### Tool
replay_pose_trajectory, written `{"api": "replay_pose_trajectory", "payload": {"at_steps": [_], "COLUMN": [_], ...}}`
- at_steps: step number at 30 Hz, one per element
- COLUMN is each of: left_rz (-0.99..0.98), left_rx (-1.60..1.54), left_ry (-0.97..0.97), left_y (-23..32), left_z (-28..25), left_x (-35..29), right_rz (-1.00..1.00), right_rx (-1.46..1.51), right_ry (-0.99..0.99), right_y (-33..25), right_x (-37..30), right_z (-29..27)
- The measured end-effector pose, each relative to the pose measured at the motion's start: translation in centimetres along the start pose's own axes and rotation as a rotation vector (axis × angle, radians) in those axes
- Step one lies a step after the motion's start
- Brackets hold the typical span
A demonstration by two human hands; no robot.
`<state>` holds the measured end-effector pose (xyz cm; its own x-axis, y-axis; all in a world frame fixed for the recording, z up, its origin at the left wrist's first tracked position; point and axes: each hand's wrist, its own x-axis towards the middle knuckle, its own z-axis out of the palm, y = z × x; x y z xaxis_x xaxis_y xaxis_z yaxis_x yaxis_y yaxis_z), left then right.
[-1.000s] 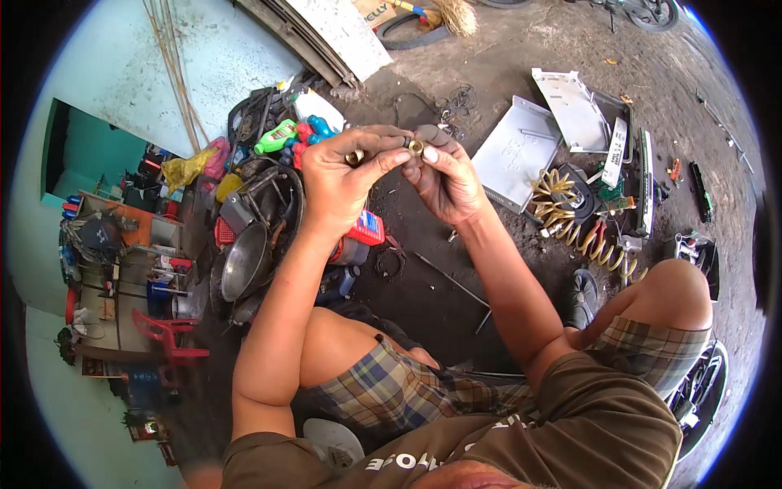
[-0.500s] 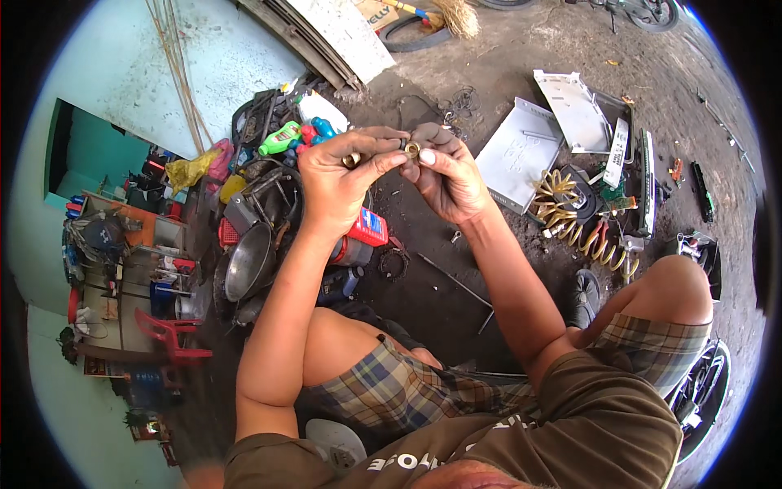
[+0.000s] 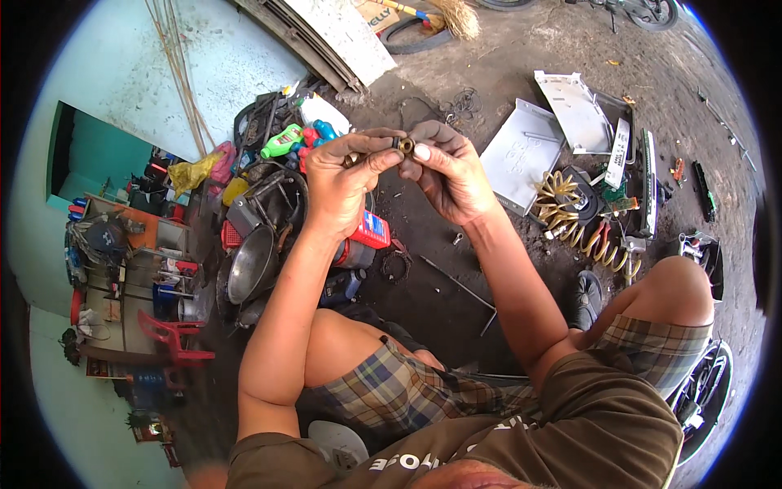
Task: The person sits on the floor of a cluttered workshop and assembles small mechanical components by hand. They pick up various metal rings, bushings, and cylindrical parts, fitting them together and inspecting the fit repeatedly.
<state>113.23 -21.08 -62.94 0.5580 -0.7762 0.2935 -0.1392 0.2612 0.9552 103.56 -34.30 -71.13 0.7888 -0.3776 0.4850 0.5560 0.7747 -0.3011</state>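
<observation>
Held up before me, my left hand (image 3: 342, 167) and my right hand (image 3: 444, 167) meet at the fingertips. Between them is a small brass fitting (image 3: 406, 146), its round hollow end showing. My right thumb and fingers pinch it from the right. A second brass piece (image 3: 352, 160) pokes out of my left hand, by the curled fingers. The left thumb and forefinger close at a dark part beside the fitting; whether the two brass pieces are joined is hidden by the fingers. Dark grime covers my fingertips.
On the ground lie a metal rod (image 3: 458, 284), a coiled yellow hose (image 3: 558, 196), pliers (image 3: 600, 236) and a grey metal casing (image 3: 521, 155). At left, a pan (image 3: 251, 265), a red container (image 3: 373, 231) and a green bottle (image 3: 282, 141) stand among clutter.
The brass fitting has turned slightly and shifted a little left between my fingertips. Both hands keep their hold, in nearly the same place.
</observation>
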Motion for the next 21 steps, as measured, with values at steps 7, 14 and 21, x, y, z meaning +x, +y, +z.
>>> {"api": "replay_pose_trajectory", "payload": {"at_steps": [7,14,21], "left_rz": [-0.077,0.025,0.362], "left_rx": [-0.191,-0.065,0.361], "left_ry": [-0.004,0.021,-0.036], "left_y": [-0.1,-0.1,0.7], "left_z": [0.0,0.0,0.5], "left_x": [0.0,0.1,0.5], "right_rz": [-0.017,-0.026,-0.028], "right_rx": [-0.054,-0.05,-0.042], "right_ry": [0.063,0.091,0.099], "right_y": [-0.3,-0.3,-0.2], "right_x": [0.1,0.1,0.1], "right_z": [1.1,1.6,1.1]}}
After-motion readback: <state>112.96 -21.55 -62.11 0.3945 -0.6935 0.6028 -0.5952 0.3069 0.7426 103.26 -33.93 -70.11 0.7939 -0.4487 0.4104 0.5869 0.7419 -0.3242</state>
